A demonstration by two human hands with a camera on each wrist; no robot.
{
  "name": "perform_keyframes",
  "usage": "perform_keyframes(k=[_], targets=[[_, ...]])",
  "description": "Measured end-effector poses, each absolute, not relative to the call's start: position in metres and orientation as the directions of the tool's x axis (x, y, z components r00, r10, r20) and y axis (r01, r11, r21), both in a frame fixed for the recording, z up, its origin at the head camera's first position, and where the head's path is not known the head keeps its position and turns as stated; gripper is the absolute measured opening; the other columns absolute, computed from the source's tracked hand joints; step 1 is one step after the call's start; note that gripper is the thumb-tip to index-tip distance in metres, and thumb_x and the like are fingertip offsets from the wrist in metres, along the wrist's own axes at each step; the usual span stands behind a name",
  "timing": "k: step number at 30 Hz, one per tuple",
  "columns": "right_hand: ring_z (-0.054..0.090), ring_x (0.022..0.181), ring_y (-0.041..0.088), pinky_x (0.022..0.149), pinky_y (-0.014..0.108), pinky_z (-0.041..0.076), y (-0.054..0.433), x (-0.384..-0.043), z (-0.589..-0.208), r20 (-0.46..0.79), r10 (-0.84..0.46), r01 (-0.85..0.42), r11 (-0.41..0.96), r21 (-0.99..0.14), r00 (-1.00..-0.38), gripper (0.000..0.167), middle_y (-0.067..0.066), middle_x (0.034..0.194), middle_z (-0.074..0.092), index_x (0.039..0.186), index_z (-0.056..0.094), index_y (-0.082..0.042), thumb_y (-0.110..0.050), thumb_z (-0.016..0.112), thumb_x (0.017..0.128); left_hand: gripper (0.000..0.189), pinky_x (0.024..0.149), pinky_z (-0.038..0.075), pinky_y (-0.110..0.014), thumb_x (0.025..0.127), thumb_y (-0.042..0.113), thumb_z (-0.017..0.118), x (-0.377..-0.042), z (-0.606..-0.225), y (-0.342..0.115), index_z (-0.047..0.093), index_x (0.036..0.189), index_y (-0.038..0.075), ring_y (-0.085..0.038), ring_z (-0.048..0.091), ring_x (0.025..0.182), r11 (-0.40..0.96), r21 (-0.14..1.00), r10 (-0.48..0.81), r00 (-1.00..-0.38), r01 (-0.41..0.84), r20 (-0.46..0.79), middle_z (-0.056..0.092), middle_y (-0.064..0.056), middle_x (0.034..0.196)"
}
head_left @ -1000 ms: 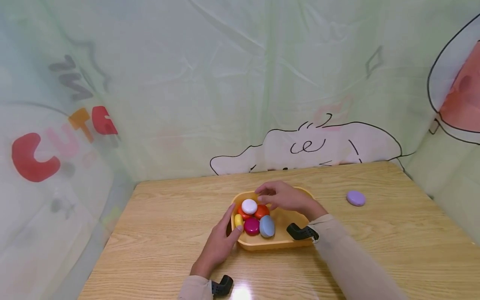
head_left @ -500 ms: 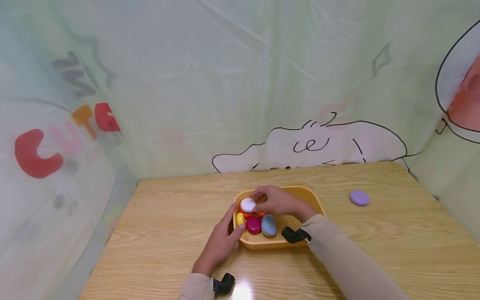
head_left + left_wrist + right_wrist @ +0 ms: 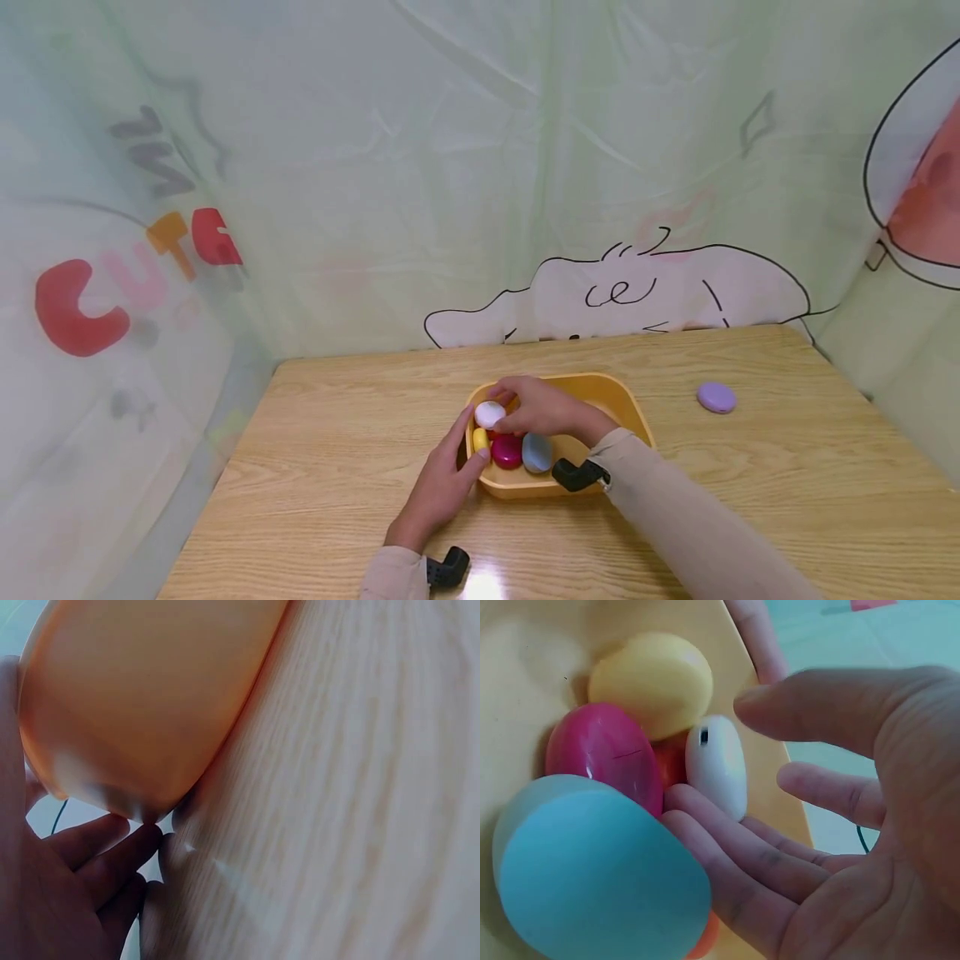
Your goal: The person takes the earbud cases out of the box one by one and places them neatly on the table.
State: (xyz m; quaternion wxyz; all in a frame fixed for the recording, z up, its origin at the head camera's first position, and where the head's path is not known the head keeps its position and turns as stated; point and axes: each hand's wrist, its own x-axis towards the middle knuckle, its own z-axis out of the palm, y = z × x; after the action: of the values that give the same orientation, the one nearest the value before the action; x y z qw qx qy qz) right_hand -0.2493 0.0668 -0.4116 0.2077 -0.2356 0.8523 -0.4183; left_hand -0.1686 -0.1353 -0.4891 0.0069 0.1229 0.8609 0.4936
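Head view: a yellow tray (image 3: 603,396) sits on the wood-grained counter (image 3: 360,433), with smooth, rounded pieces gathered at its left end. The left hand (image 3: 442,479) holds the tray at that end, its thumb at the rim just beside a yellow piece (image 3: 480,437) and its index finger along the outside; the left wrist view shows more fingertips against the lower outer wall. The right hand (image 3: 543,404) is over the tray, bent fingers about a white piece (image 3: 490,412) at the far left corner. From the right wrist its digits stand spread, a gap showing between the uppermost one and the white piece, so it looks released; whether the lower fingers touch that piece, I cannot tell.

Nearer the front edge lie a magenta piece (image 3: 506,452) and, right of it, a blue piece (image 3: 537,454), which shows a broad flat face to the right wrist camera. An orange-red piece (image 3: 672,765) is partly hidden between the white, yellow and magenta ones. Well apart from the tray, toward the right side of the counter, lies a purple piece (image 3: 717,397).

Both sleeves (image 3: 675,508) are beige. Behind the counter hangs a pale curtain (image 3: 360,167) printed with coloured letters and a line-drawn cartoon figure.
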Motion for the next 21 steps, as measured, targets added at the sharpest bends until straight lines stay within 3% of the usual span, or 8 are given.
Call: perform_keyframes(k=[8,17,21], targets=[[0.064,0.086,0.02,0.078,0.035,0.059,0.063,-0.247,-0.411,-0.184,-0.571,-0.212,0.557,-0.803,-0.8,0.044,0.009,0.122,0.062,0.13,0.061,-0.007,-0.013,0.076,0.09,0.067,0.119,0.026,-0.045,0.102,0.046,0.053,-0.169,-0.489,-0.136,0.021,0.16,0.038,-0.017,0.027,0.147,0.474,0.854,0.231,-0.966,0.215,0.115,0.027,0.009,0.162],[0.06,0.089,0.02,0.08,0.034,0.055,0.058,-0.252,-0.415,-0.135,-0.556,-0.273,0.587,-0.763,-0.82,0.036,0.004,0.11,0.066,0.123,0.067,-0.006,-0.008,0.075,0.088,0.068,0.119,0.025,-0.044,0.102,0.043,0.055,-0.17,-0.489,-0.136,0.022,0.16,0.035,-0.016,0.028,0.146,0.464,0.857,0.234,-0.964,0.224,0.126,0.028,0.008,0.161],[0.061,0.083,0.02,0.074,0.032,0.056,0.055,-0.252,-0.415,-0.146,-0.532,-0.244,0.593,-0.768,-0.834,0.034,0.004,0.107,0.066,0.12,0.067,-0.007,-0.008,0.077,0.087,0.068,0.119,0.024,-0.042,0.102,0.041,0.055,-0.17,-0.49,-0.136,0.022,0.16,0.034,-0.014,0.027,0.146,0.462,0.855,0.236,-0.962,0.233,0.135,0.029,0.008,0.161]])
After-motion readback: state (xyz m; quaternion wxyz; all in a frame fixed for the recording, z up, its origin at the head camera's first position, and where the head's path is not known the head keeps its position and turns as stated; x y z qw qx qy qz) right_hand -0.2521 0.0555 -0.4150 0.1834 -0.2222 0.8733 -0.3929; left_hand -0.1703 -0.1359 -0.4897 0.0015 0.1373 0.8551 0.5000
